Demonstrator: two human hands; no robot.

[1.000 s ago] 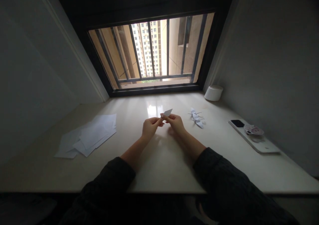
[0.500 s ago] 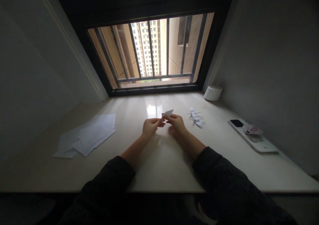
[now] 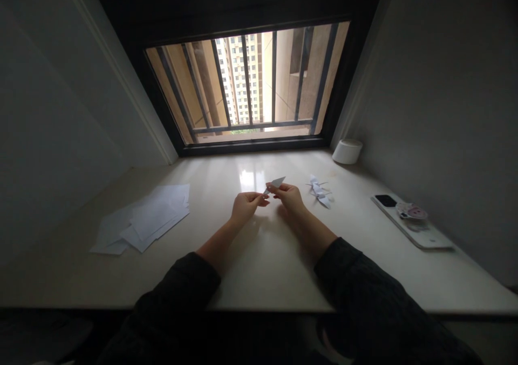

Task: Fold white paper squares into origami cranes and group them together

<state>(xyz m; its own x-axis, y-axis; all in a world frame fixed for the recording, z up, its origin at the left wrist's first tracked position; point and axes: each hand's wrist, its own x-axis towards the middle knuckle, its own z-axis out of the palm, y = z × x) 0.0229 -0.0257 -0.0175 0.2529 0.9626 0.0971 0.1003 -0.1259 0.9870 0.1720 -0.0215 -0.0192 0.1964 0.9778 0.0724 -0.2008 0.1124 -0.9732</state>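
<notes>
My left hand (image 3: 244, 206) and my right hand (image 3: 288, 198) meet above the middle of the pale desk (image 3: 259, 257), both pinching a small folded piece of white paper (image 3: 275, 183). A pointed tip of the paper sticks up and to the right between the fingertips. Both hands have their fingers closed on it. Dark sleeves cover my forearms.
A loose pile of white paper sheets (image 3: 141, 219) lies at the left. A folded paper crane (image 3: 319, 191) sits just right of my hands. A white round container (image 3: 347, 151) stands by the window. A phone on a white slab (image 3: 408, 220) lies at the right.
The paper's pointed tip has shifted slightly to the right and narrowed between the fingers. My hands stay in nearly the same place.
</notes>
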